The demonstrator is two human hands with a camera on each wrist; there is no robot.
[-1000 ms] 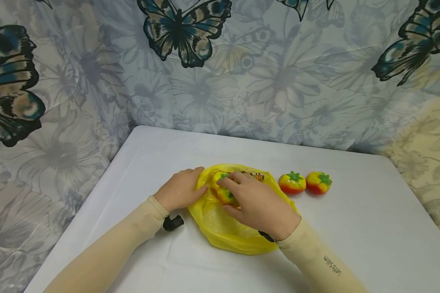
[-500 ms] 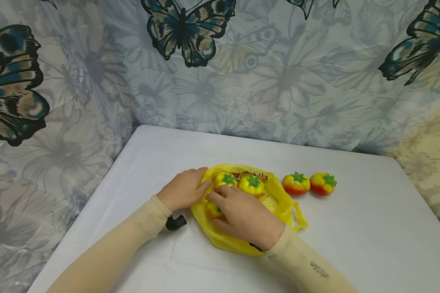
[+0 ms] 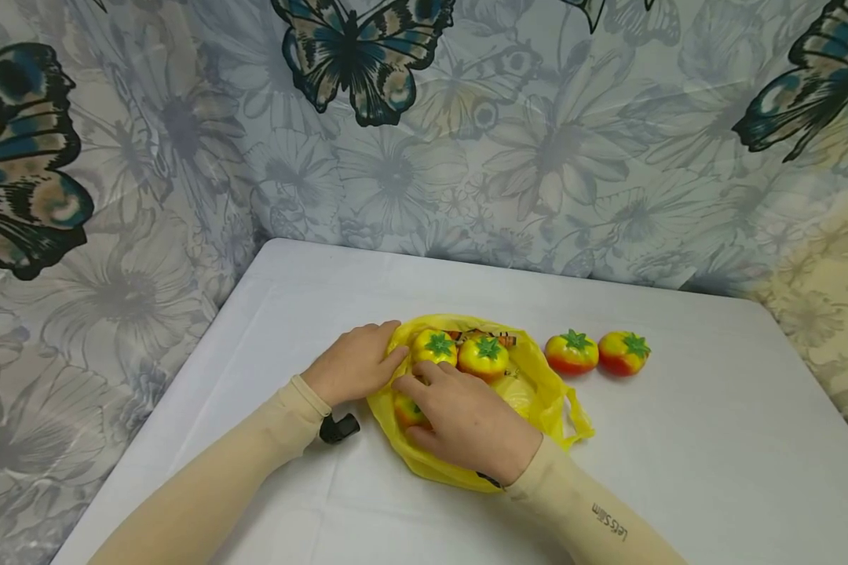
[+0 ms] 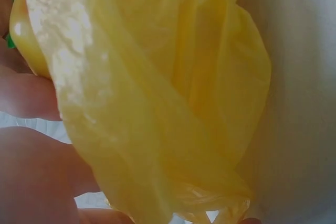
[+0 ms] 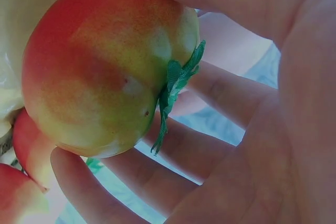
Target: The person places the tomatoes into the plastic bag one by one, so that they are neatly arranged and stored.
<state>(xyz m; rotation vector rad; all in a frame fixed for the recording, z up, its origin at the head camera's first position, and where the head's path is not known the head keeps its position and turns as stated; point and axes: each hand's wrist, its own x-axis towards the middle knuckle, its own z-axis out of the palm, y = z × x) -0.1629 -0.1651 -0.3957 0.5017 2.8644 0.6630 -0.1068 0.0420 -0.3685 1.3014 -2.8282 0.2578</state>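
A yellow plastic bag (image 3: 441, 469) lies opened out on the white table. My left hand (image 3: 353, 362) pinches its left rim, and the left wrist view shows the thin film (image 4: 157, 87) by the fingers. Inside the bag's left front, my right hand (image 3: 469, 416) grips a red-and-yellow tomato (image 5: 100, 72) with a green leafy top, thumb on one side and fingers on the other. Behind that hand two similar tomatoes, one on the left (image 3: 434, 346) and one on the right (image 3: 484, 357), sit in the bag. The right hand partly covers the gripped tomato in the head view.
Two more tomatoes, a nearer one (image 3: 571, 352) and one beside it (image 3: 624, 354), rest on the white table (image 3: 699, 439) right of the bag. A bag handle (image 3: 578, 420) sticks out at the right. Patterned cloth (image 3: 466, 196) hangs behind the table.
My right hand has moved left and toward me, from the tomatoes at the back of the bag to the one at its left front. The left hand stays at the rim.
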